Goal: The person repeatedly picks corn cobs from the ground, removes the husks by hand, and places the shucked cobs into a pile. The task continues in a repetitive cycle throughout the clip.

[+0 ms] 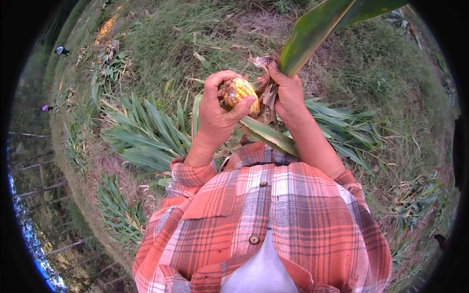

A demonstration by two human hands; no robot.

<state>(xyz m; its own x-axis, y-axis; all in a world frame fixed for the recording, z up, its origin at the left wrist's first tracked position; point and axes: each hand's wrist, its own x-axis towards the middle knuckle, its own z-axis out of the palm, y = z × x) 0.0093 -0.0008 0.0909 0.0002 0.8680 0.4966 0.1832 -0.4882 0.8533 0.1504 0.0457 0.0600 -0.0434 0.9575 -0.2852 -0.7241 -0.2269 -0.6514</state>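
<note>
My left hand (215, 110) is closed round a yellow ear of corn (238, 94), with its thumb across the front and fingers curled over the far side. Brown, damaged-looking kernels show at the end of the ear. Just to the right, my right hand (288, 90) grips dry husk (268, 95) and the stalk beside the ear. From that fist a long green corn leaf (312, 36) rises to the upper right. Another pale green leaf (270, 136) hangs below, between my forearms. Where the ear joins the stalk is hidden by husk and fingers.
Cut green stalks lie in heaps to the left (146, 132) and right (347, 129) of me. Rough grass (171, 53) covers the ground. A pile of yellow corn ears (106, 29) lies far left. Two people (61, 50) are distant at the left edge, near trees.
</note>
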